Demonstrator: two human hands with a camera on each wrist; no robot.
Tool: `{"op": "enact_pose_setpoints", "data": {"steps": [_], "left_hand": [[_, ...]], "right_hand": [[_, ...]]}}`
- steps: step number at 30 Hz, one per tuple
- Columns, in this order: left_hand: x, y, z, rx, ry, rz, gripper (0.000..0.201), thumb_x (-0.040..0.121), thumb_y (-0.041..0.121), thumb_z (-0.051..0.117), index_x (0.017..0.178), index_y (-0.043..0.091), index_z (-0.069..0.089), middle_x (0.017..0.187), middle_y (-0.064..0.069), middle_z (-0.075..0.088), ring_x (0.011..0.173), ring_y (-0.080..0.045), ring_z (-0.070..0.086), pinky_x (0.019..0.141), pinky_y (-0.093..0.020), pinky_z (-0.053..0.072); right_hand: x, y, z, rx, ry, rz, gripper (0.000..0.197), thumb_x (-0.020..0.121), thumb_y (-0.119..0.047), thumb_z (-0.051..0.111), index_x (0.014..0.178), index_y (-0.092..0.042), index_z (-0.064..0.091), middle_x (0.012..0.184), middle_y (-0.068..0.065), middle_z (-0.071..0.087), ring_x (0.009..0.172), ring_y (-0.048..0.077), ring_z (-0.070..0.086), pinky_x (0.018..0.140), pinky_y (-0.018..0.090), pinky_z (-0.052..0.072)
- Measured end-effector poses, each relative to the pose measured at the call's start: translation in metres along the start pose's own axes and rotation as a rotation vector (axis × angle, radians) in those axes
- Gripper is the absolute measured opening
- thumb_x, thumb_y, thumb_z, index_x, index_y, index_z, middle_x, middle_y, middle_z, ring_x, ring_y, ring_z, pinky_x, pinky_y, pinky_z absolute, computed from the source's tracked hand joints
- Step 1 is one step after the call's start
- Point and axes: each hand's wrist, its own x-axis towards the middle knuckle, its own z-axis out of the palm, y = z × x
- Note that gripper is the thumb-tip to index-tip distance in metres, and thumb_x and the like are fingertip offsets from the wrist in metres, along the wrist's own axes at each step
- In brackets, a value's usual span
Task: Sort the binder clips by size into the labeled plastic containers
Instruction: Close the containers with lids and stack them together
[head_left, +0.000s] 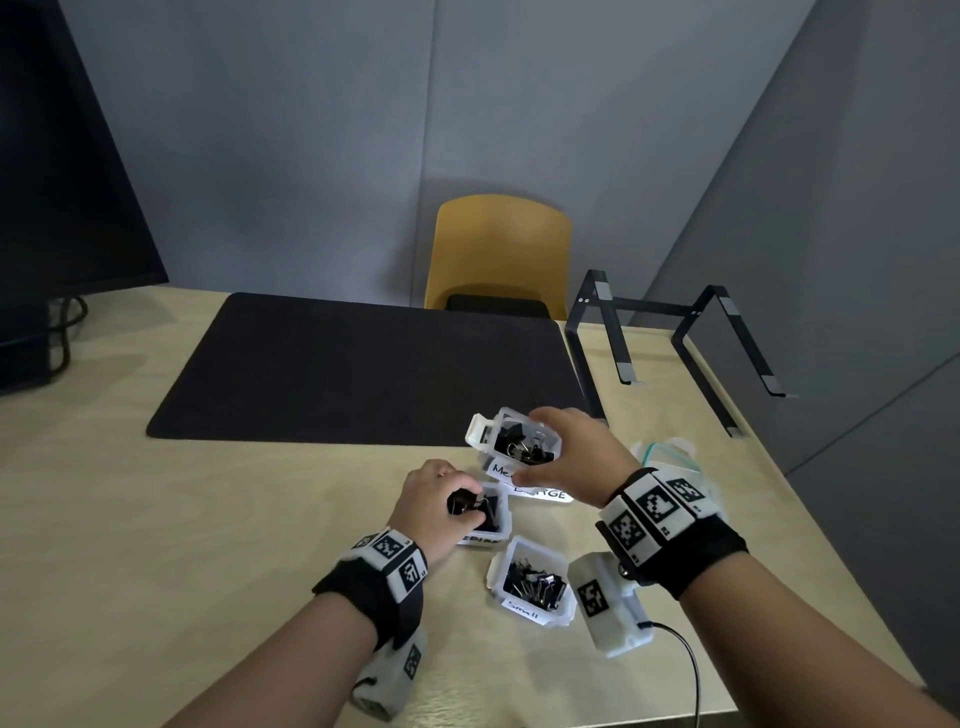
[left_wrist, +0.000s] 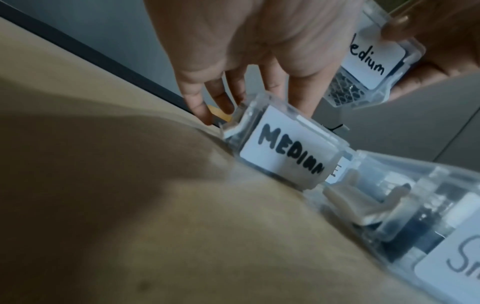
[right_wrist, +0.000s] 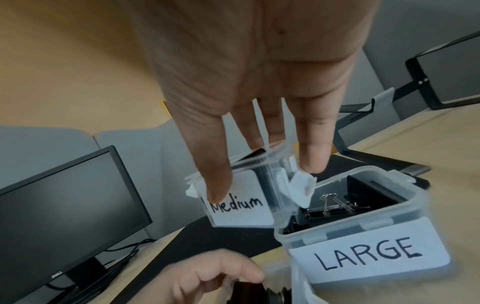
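My right hand (head_left: 550, 447) grips a clear container labelled "Medium" (head_left: 511, 441), lifted off the table and tilted, with black clips inside; the same container (right_wrist: 240, 205) hangs from my fingers in the right wrist view. Under it stands the "LARGE" container (right_wrist: 363, 218), holding black clips. My left hand (head_left: 464, 493) pinches a black binder clip (head_left: 462, 504) just above a second container marked "MEDIUM" (left_wrist: 283, 148). The "Small" container (head_left: 532, 579), full of little clips, stands nearest to me.
A black desk mat (head_left: 363, 364) covers the table's far middle. A monitor (head_left: 62, 156) stands at the left, a black laptop stand (head_left: 675, 338) at the right, a yellow chair (head_left: 498, 249) behind. A clear plastic bag (head_left: 670, 452) lies right of my right hand.
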Motion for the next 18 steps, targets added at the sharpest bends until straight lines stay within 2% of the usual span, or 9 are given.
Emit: {"op": "enact_pose_setpoints", "data": {"steps": [4, 10, 12, 15, 18], "left_hand": [[0.003, 0.002, 0.004, -0.008, 0.003, -0.006, 0.023, 0.078, 0.032, 0.071, 0.100, 0.027, 0.064, 0.108, 0.007, 0.045, 0.106, -0.010, 0.038, 0.091, -0.019, 0.030], [0.004, 0.003, 0.001, -0.015, -0.017, -0.015, 0.027, 0.077, 0.035, 0.072, 0.101, 0.027, 0.063, 0.109, 0.008, 0.045, 0.110, -0.012, 0.041, 0.093, -0.021, 0.032], [0.001, 0.003, -0.001, -0.036, -0.030, -0.003, 0.037, 0.075, 0.035, 0.075, 0.108, 0.028, 0.060, 0.112, 0.009, 0.045, 0.112, -0.011, 0.042, 0.097, -0.022, 0.034], [-0.005, -0.002, -0.006, -0.127, -0.091, -0.038, 0.066, 0.068, 0.033, 0.081, 0.123, 0.028, 0.045, 0.121, 0.012, 0.041, 0.115, -0.005, 0.042, 0.101, -0.021, 0.033], [-0.007, -0.012, -0.008, -0.204, -0.179, -0.138, 0.082, 0.060, 0.031, 0.085, 0.128, 0.031, 0.039, 0.124, 0.016, 0.045, 0.116, -0.005, 0.047, 0.105, -0.030, 0.037]], "right_hand": [[0.000, 0.005, 0.003, 0.013, -0.005, 0.012, 0.075, 0.071, -0.040, 0.077, 0.136, -0.025, 0.042, 0.135, -0.001, 0.046, 0.119, 0.016, 0.048, 0.094, 0.026, 0.038], [0.001, 0.008, 0.008, 0.019, -0.017, 0.015, 0.079, 0.071, -0.040, 0.078, 0.138, -0.024, 0.040, 0.134, -0.001, 0.047, 0.121, 0.016, 0.047, 0.095, 0.026, 0.040], [0.002, 0.007, 0.010, 0.022, -0.018, 0.016, 0.080, 0.070, -0.037, 0.078, 0.138, -0.024, 0.039, 0.133, 0.000, 0.047, 0.120, 0.017, 0.046, 0.097, 0.028, 0.041], [0.003, 0.005, 0.012, 0.023, -0.047, 0.002, 0.080, 0.071, -0.031, 0.078, 0.139, -0.024, 0.038, 0.133, -0.001, 0.045, 0.120, 0.016, 0.046, 0.093, 0.024, 0.040], [0.004, 0.000, 0.018, -0.002, -0.093, -0.045, 0.081, 0.071, -0.029, 0.079, 0.141, -0.025, 0.038, 0.137, -0.002, 0.043, 0.122, 0.015, 0.045, 0.092, 0.020, 0.036]]}}
